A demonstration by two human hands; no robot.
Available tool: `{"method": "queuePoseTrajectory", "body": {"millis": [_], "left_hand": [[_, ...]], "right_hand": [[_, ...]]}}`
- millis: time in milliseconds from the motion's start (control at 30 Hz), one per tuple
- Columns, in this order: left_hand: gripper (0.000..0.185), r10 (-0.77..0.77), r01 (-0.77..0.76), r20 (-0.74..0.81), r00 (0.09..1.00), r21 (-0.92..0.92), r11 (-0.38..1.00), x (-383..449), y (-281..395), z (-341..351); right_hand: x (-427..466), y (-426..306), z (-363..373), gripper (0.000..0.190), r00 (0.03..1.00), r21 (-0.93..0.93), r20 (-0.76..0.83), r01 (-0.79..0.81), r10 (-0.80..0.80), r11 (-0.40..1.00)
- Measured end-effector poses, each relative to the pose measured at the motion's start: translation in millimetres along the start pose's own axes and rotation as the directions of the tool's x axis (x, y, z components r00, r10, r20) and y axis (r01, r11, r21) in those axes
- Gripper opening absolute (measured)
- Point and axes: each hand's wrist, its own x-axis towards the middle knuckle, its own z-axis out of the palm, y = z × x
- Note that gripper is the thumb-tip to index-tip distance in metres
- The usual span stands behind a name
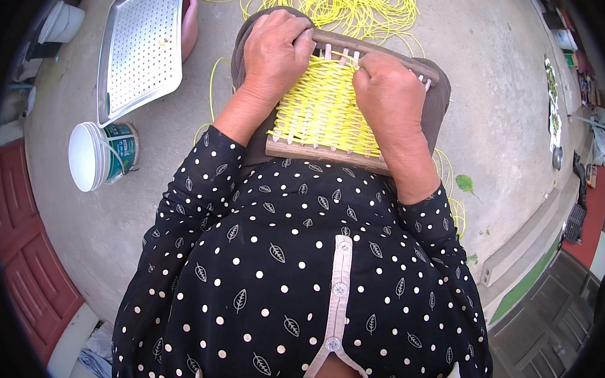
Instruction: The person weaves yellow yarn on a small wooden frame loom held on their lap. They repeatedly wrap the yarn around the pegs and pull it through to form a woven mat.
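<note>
A small wooden frame [329,156] rests on the lap, with yellow cord woven [320,106] in rows over pale strips that run between its two wooden bars. My left hand [279,51] lies at the far left corner of the frame, its fingers curled over the far bar [372,46]; what its fingertips touch is hidden. My right hand [392,91] is closed in a fist over the right part of the weave, thumb and forefinger together on the yellow cord near the far edge. Loose yellow cord [341,8] lies in a large tangle on the ground beyond the knees.
At the left a perforated metal tray [144,45] leans over a pink basin [189,24]. A white bucket [88,157] lies near it. Cord loops run on the floor on both sides of the lap. A concrete step [528,234] is at the right, near a green leaf [464,183].
</note>
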Motion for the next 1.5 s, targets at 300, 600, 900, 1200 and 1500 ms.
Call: {"method": "queuePoseTrajectory", "body": {"millis": [300, 600, 900, 1200, 1500], "left_hand": [[0.015, 0.064, -0.069, -0.049, 0.997, -0.098, 0.993, -6.2, -2.7, -1.0], [0.018, 0.158, -0.159, 0.102, 0.982, -0.002, 0.987, -5.9, 5.4, -12.1], [0.018, 0.16, -0.268, 0.374, 0.914, 0.259, 0.928, 5.3, 29.7, -19.6], [0.023, 0.124, -0.348, 0.562, 0.818, 0.311, 0.884, 10.5, 37.5, -21.3], [0.022, 0.108, -0.317, 0.529, 0.842, 0.324, 0.891, 8.4, 42.3, -14.7]], "right_hand": [[11.8, 5.5, -0.6, 0.007, 0.996, 0.086, 0.092, -0.031, 0.023, 0.996], [3.7, 23.2, 21.5, 0.014, 0.826, 0.527, 0.407, -0.56, 0.389, 0.639], [-1.6, 22.6, 18.9, 0.016, 0.806, 0.564, 0.438, -0.591, 0.399, 0.577], [-7.4, 27.1, 29.5, 0.016, 0.865, 0.559, 0.339, -0.501, 0.369, 0.661], [-10.0, 26.9, 28.3, 0.015, 0.892, 0.521, 0.307, -0.449, 0.332, 0.726]]}}
